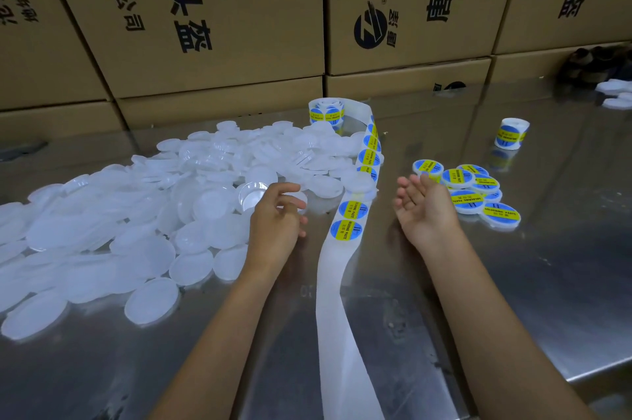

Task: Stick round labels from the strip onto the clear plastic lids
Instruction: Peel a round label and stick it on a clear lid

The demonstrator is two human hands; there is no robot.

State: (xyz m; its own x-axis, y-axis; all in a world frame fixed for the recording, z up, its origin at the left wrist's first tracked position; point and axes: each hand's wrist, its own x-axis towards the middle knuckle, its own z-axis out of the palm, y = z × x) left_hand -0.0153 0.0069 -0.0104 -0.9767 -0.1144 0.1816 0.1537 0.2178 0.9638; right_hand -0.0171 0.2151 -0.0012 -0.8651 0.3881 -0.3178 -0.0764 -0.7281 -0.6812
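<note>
Bare backing of the strip [333, 300] is running up from the bottom edge between our forearms, carrying two blue-and-yellow labels [346, 228] at mid-frame before it is curving back to the roll [326, 110] standing at upper centre. We are holding our left hand [275, 221] at the centre, just left of the strip, with fingers loosely curled at the edge of the lid pile; a clear lid [251, 195] is lying just beyond the fingertips, and we cannot tell whether the fingers are gripping one. We are holding our right hand [424, 204] just right of the strip, palm turned inward, fingers nearly straight and holding nothing. Unlabelled lids [143, 214] are spreading in a heap across the left half of the steel table [513, 300]. Labelled lids [472, 190] are lying overlapped at centre right, just beyond our right hand. A second roll [510, 134] is standing at upper right. Boxes [212, 19] are filling the top of the frame.
</note>
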